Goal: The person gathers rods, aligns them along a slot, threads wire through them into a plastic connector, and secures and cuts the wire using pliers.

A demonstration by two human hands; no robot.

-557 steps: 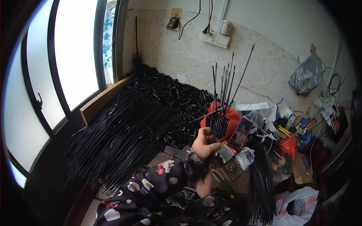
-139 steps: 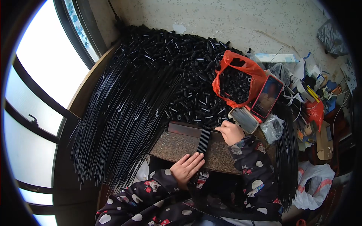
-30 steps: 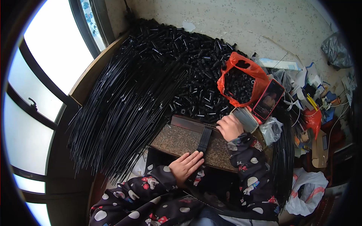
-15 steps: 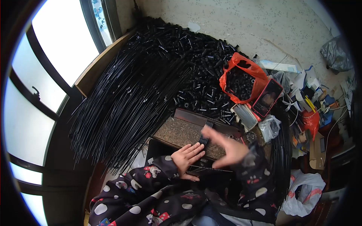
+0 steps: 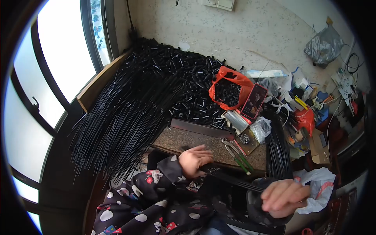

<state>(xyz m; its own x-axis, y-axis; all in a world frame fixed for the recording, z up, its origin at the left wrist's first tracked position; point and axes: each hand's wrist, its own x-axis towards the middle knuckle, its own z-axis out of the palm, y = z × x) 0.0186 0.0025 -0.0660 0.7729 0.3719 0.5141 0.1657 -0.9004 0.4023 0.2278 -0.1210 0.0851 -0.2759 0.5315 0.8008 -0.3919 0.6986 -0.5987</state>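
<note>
A bundle of thin black rods (image 5: 235, 181) slants across my lap, just off the near edge of the speckled stone work surface (image 5: 184, 137). My left hand (image 5: 195, 161), a little blurred, is closed around its upper left end. At the lower right, the fingers of my right hand (image 5: 284, 197) curl over the other visible end. My palms hide parts of the rods. Green-handled pliers (image 5: 238, 157) lie on the stone between my hands, behind the bundle. Along the stone's far side runs a dark flat bar (image 5: 201, 128).
Long black rods (image 5: 121, 121) are heaped at left, short black tubes (image 5: 188, 62) behind. To the right are a red plastic bag (image 5: 221, 102) of small black parts, a phone (image 5: 254, 102), a clear bag (image 5: 260, 129), another stack of rods (image 5: 278, 150) and a white bag (image 5: 319, 188).
My left hand has gone from lying flat on the rods to gripping them. My right hand has moved right and down onto the bundle, which is now off the stone. The view has shifted, uncovering the pliers.
</note>
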